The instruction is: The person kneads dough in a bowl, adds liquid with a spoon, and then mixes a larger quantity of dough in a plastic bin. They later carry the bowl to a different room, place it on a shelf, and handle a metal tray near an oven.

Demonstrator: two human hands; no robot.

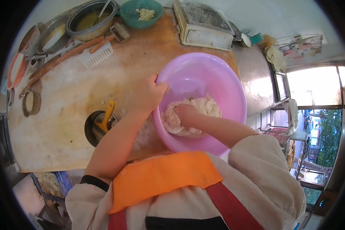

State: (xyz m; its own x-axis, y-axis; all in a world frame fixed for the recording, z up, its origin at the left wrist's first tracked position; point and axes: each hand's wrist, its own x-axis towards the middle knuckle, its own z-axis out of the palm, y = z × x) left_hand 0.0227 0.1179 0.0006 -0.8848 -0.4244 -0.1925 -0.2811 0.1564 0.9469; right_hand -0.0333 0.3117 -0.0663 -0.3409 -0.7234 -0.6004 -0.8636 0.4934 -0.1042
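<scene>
- The left hand (152,94) grasps the left rim of the pink basin (228,90), its thumb lying over the edge.
- The right hand (186,114) is down in the basin, pressed into the dough (209,106); its fingertips are buried, so whether they are clenched or spread I cannot tell.
- The dough is pale, rough and uneven, and lies on the basin's bottom, mostly around and to the right of the right hand.
- The basin is at the table's near right part, close against the person's orange apron (168,170).
- The table (65,134) is wooden, with pale, powdery-looking patches.
- Left of the basin, near the left forearm, a small metal bowl (89,130) holds a tool with a yellow handle (110,109).
- Beyond the basin, at the far edge, is a grimy scale (207,36).
- To the scale's left is a green bowl (132,19) with pale pieces inside.
- Beside that bowl, a pot (90,34) holds yellowish liquid and a spoon (103,9).
- A long wooden stick (53,65), a brush (120,33) and a white slotted piece (97,56) lie in front of the pot.
</scene>
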